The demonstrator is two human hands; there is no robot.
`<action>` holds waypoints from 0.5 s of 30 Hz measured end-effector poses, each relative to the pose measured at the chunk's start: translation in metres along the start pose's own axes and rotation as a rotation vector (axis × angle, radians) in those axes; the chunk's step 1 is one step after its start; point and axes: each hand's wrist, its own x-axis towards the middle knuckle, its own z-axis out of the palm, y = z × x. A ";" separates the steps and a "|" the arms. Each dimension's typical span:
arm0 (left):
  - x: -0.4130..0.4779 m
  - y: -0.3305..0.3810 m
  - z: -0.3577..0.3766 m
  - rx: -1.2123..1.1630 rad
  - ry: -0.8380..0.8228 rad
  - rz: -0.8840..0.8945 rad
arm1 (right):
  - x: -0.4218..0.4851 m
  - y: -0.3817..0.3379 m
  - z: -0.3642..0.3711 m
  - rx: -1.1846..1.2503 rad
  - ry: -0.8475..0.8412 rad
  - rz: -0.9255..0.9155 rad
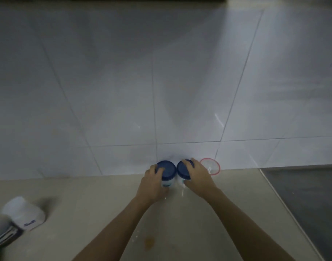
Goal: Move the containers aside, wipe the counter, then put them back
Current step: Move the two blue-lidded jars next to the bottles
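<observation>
Two blue-lidded white containers stand side by side against the tiled wall at the back of the beige counter (104,204). My left hand (153,182) wraps around the left container (167,169). The right container (183,169) is gripped by my right hand (198,178), which covers much of its lid. Just right of them stands a clear container with a red-rimmed lid (211,164), touched by neither hand.
A white jar (23,213) lies tilted at the counter's left, beside a dark striped object (3,234) at the frame edge. An orange stain (149,243) and small wet spots mark the counter near me. A dark sink or hob (302,194) lies to the right.
</observation>
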 end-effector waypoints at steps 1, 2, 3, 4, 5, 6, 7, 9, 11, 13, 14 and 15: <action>0.008 0.002 0.002 0.013 -0.013 -0.021 | 0.008 0.004 0.004 -0.045 0.010 -0.017; 0.017 0.002 0.004 0.015 -0.038 -0.049 | 0.015 0.008 0.007 -0.099 0.004 -0.031; 0.024 0.001 0.005 0.003 -0.070 -0.080 | 0.020 0.010 0.010 -0.151 -0.019 -0.041; 0.030 -0.001 0.006 -0.025 -0.101 -0.112 | 0.025 0.013 0.015 -0.184 -0.051 -0.044; 0.036 -0.004 0.009 -0.069 -0.121 -0.133 | 0.028 0.014 0.019 -0.196 -0.080 -0.038; 0.041 -0.006 0.013 -0.130 -0.126 -0.148 | 0.032 0.015 0.022 -0.199 -0.099 -0.030; 0.045 -0.006 0.017 -0.192 -0.121 -0.158 | 0.035 0.014 0.025 -0.198 -0.108 -0.018; 0.048 -0.003 0.023 -0.246 -0.079 -0.176 | 0.042 0.011 0.025 -0.213 -0.109 -0.003; 0.048 0.002 0.029 -0.207 0.005 -0.201 | 0.044 0.010 0.022 -0.244 -0.115 -0.013; 0.043 0.003 0.029 -0.185 0.074 -0.216 | 0.041 0.008 0.021 -0.229 -0.119 -0.015; 0.039 0.001 0.027 -0.195 0.079 -0.219 | 0.038 0.007 0.020 -0.201 -0.110 -0.008; 0.034 -0.003 0.024 -0.209 0.073 -0.220 | 0.033 0.005 0.020 -0.162 -0.096 -0.001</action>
